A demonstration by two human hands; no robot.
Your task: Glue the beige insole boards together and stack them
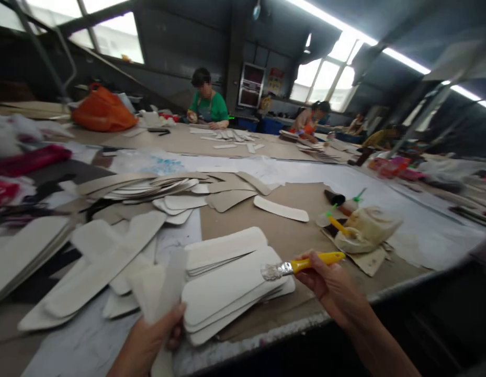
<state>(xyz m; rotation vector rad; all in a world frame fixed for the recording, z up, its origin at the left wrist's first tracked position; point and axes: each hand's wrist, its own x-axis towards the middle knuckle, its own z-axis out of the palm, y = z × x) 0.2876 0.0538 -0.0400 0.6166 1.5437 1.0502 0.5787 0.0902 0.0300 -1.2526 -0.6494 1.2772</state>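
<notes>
My right hand (332, 285) is closed on a yellow-handled brush (301, 265), whose metal ferrule and wet bristles point left over a stack of white elongated cut pieces (230, 290). My left hand (150, 337) grips one pale strip (164, 293) at its lower end, holding it upright and blurred just left of that stack. Both hands hover near the table's front edge.
More white and tan pieces (97, 262) lie spread over the left and middle of the table (301, 230). A glue pot with a second brush (364, 230) sits to the right. An orange bag (103, 111) lies far left. A person in green (209, 102) and others work at the far side.
</notes>
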